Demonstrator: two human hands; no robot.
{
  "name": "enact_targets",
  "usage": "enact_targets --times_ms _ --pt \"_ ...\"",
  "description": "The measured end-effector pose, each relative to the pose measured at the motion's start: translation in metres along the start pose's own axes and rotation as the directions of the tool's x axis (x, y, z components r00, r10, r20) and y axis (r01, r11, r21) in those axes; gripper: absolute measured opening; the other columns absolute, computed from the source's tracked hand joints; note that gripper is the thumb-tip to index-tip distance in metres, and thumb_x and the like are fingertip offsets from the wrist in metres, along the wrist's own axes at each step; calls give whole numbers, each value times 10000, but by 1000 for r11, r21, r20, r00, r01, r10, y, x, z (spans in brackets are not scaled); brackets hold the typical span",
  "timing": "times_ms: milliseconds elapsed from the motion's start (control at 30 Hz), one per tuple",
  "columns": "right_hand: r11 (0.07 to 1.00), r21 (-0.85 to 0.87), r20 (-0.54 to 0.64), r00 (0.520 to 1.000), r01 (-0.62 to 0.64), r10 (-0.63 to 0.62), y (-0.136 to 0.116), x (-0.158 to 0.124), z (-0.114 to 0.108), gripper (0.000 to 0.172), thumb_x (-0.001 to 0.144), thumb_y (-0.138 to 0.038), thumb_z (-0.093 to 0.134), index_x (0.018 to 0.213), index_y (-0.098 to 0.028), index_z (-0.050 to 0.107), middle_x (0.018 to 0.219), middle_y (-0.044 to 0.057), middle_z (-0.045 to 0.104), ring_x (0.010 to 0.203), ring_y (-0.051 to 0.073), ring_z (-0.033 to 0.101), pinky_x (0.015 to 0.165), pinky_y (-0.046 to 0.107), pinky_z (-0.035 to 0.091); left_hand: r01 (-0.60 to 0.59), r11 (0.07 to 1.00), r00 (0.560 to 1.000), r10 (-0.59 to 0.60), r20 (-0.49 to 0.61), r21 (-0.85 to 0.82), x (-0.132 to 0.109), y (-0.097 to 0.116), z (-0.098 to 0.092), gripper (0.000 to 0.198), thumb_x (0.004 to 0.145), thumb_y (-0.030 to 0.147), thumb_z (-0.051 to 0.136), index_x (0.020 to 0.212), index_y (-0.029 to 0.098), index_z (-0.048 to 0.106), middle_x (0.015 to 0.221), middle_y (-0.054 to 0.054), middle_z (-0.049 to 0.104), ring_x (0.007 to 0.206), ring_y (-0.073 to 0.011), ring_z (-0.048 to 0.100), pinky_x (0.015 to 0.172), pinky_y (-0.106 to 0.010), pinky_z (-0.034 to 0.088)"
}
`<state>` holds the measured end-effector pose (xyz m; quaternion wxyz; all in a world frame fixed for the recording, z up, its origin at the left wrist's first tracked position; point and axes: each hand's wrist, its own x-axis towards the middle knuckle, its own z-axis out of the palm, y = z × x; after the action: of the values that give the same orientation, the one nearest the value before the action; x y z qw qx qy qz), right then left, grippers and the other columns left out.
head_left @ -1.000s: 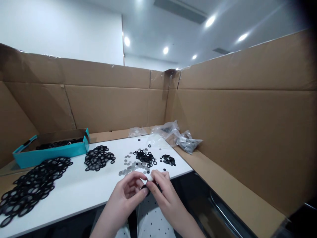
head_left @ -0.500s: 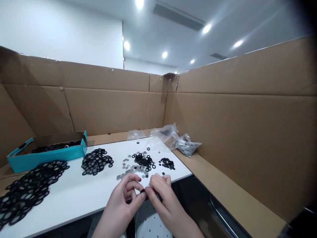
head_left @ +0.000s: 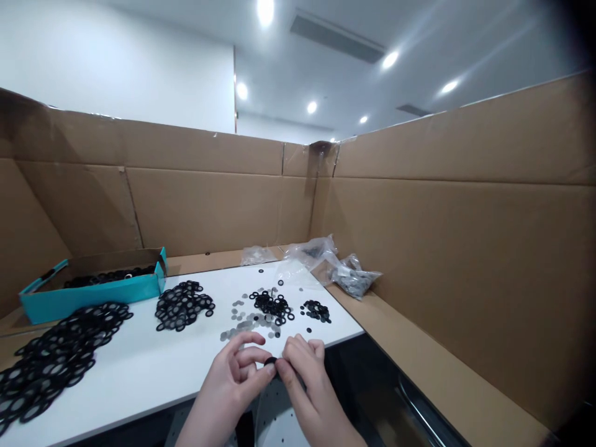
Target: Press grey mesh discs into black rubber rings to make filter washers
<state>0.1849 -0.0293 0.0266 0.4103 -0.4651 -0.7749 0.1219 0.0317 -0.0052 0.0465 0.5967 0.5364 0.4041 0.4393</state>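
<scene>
Close to the near edge of the white board [head_left: 153, 372], my two hands meet at a small black round piece [head_left: 270, 360]. My left hand [head_left: 235, 379] pinches it between thumb and index finger, the other fingers curled. From the other side, my right hand [head_left: 305, 379] presses its thumb and fingers on the same piece, partly covering it; whether it has an open centre I cannot tell. Just beyond the fingers lie thin grey discs [head_left: 246, 324], a heap of small black rings [head_left: 272, 305] and a smaller heap of little black pieces [head_left: 316, 311].
Larger black rings with pale centres form a long pile [head_left: 51, 366] at left and a rounder pile [head_left: 184, 304] beside it. A teal box [head_left: 93, 298] holds more black rings. Clear plastic bags [head_left: 354, 279] lie at the back right. Cardboard walls [head_left: 209, 205] enclose the table.
The view has shifted slightly. Both hands stay together on the black piece, and a little more of it shows between the fingertips.
</scene>
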Motion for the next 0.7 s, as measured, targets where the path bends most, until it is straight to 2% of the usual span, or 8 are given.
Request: enact_targets --times_ms 67,167,300,433,500,600,633,700 --pt "997 41 50 997 -67 65 4 -3 -2 223 981 -260 322 780 -214 407 787 -7 492 781 158 472 786 303 363 58 998 998 -58 17 -40 0 -2 -1 494 599 437 769 954 197 523 685 13 618 528 -98 496 496 -215 339" --pt "994 79 146 987 -82 70 6 -8 -11 39 938 -281 451 949 -248 469 924 9 541 869 173 499 816 287 389 122 989 992 -120 29 -87 0 -11 -2 544 522 422 816 922 194 526 668 10 626 535 -103 507 483 -205 316" --pt "999 5 263 964 -34 32 4 -13 -14 87 861 -169 556 896 -236 511 966 10 567 903 182 504 837 282 394 219 966 975 -213 60 -139 -2 -38 -2 570 464 395 849 889 189 529 603 39 587 475 -74 450 459 -193 285" --pt "986 -133 233 965 -95 124 11 -19 7 224 707 -90 649 806 -185 472 868 33 548 827 204 498 750 299 416 237 955 971 -230 62 -178 -2 -65 -4 535 472 402 841 856 190 534 549 72 522 444 -64 424 468 -195 314" --pt "982 -125 194 967 -140 163 19 -21 20 239 716 -114 652 864 -185 480 883 37 545 835 208 501 743 302 423 177 982 984 -176 21 -70 8 -71 -16 459 504 416 810 808 189 551 569 49 557 473 -94 475 480 -209 352" --pt "981 -66 136 972 -184 191 39 -14 36 220 797 -227 630 966 -199 491 957 43 550 888 213 515 773 311 433 13 952 992 27 -125 307 42 -70 -58 287 599 410 718 718 184 586 647 -14 647 604 -179 597 519 -238 408" --pt "982 -69 135 974 -175 183 48 -8 41 131 839 -237 581 940 -203 504 940 38 555 877 208 522 769 309 433 10 891 978 86 -192 454 56 -68 -76 249 637 402 673 736 185 599 669 -27 670 637 -206 622 519 -246 416" --pt "984 -111 146 977 -140 156 69 9 52 63 894 -192 477 920 -204 533 939 42 562 880 203 537 753 296 440 48 656 945 215 -247 753 85 -62 -114 175 695 354 605 746 188 631 738 -38 706 742 -228 656 593 -252 446"
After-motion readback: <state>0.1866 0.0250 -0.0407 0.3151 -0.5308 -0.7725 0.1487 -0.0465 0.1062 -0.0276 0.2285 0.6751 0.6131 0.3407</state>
